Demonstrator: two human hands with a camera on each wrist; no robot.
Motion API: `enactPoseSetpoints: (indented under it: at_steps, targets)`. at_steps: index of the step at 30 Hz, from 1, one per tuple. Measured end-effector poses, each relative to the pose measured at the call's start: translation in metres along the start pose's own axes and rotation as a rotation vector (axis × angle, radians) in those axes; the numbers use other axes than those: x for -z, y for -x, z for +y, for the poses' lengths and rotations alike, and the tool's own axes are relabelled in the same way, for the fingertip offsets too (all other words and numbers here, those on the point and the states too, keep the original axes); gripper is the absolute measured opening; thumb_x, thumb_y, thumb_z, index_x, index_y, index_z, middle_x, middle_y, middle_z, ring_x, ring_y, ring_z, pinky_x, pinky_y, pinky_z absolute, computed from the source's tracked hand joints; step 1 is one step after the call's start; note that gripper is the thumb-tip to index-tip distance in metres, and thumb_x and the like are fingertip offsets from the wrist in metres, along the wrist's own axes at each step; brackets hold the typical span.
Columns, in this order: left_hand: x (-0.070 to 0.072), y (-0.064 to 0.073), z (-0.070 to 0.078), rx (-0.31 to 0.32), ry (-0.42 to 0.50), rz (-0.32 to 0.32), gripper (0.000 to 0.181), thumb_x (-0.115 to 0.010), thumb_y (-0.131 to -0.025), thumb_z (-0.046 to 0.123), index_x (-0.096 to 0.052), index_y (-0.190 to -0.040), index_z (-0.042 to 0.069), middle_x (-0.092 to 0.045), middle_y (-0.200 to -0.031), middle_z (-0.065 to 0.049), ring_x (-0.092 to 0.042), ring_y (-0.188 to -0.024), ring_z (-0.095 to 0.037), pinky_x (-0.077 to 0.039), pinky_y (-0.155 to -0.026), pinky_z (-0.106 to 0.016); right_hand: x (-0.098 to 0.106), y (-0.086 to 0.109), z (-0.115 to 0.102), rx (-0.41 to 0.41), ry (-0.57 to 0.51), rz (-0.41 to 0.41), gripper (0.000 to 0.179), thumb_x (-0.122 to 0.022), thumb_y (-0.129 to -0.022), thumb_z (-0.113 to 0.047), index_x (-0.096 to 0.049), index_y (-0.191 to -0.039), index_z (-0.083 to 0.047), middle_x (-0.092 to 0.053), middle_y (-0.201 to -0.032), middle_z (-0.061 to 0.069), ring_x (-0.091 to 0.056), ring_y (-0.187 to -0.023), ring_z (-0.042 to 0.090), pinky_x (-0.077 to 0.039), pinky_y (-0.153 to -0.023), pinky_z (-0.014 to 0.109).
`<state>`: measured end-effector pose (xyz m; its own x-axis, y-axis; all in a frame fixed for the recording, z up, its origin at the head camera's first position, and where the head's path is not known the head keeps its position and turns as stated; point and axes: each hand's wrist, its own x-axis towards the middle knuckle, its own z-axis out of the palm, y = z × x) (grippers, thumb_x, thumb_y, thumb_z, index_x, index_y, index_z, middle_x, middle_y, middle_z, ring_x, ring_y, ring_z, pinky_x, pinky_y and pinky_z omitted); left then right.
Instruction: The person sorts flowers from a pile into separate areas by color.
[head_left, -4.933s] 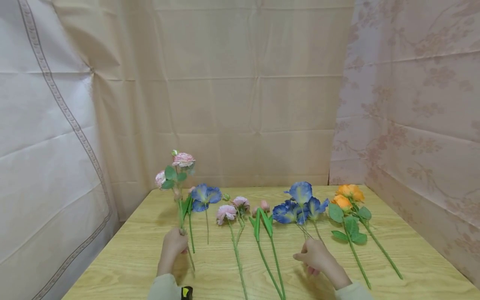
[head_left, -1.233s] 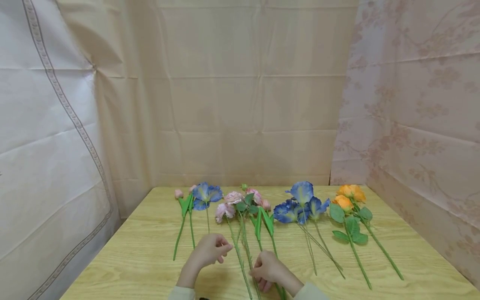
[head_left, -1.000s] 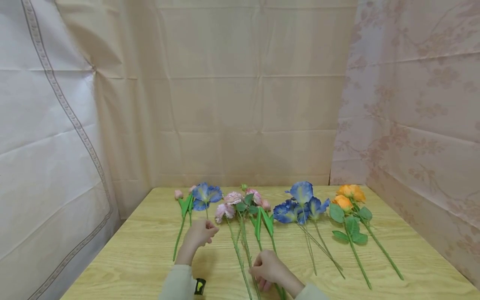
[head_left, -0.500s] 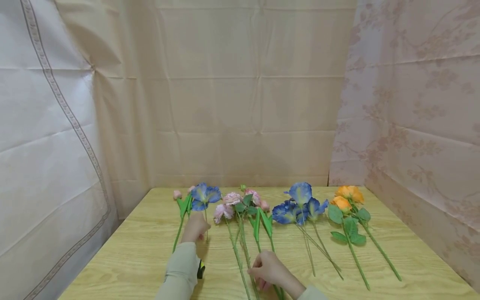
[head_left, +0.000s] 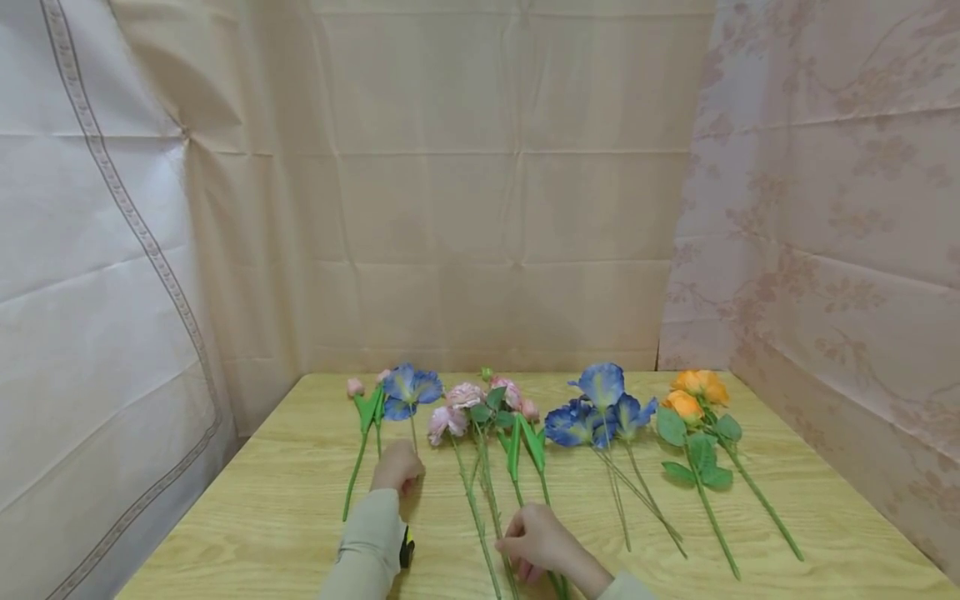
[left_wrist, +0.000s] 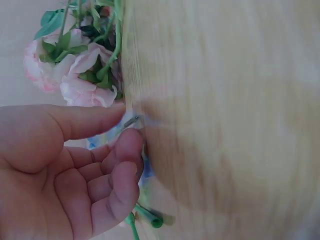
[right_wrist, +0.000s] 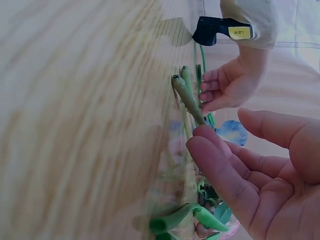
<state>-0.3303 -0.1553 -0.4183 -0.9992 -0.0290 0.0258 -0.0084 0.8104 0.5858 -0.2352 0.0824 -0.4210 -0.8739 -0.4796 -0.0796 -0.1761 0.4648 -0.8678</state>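
Note:
In the head view my left hand is low over the table at the lower end of a single blue iris. The left wrist view has the thin stem end in the gap between thumb and index finger, the thumb apart from the finger. My right hand is beside the stems of the pink peony-like flowers. In the right wrist view its index fingertip overlaps a green stem, while the thumb stands away from it. Two pink tulips lie left of the single iris.
Right of the peony-like flowers lie more tulips with green leaves. Several blue irises with crossing stems follow, then orange roses at the right. All rest on the wood-grain table, with a beige cloth hanging behind.
The pink flower my left hand held up earlier now lies in the middle with the others of its kind. My left hand has since moved left to the single iris; the right has hardly moved lately.

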Motion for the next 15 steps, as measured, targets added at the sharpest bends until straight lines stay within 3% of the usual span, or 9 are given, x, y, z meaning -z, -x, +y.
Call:
enactPoseSetpoints:
  at_steps: [15]
  targets:
    - [-0.0012, -0.0004, -0.0003, 0.067, 0.03, -0.021, 0.019, -0.048, -0.074, -0.009, -0.054, -0.056, -0.004, -0.047, -0.038, -0.005, -0.046, -0.031, -0.013, -0.04, -0.033, -0.025, -0.0006, 0.001, 0.0009, -0.006, -0.022, -0.013, 0.017, -0.063, -0.082, -0.01, -0.064, -0.068, 0.001, -0.058, -0.054, 0.008, -0.055, -0.041, 0.013, -0.048, -0.04, 0.028]
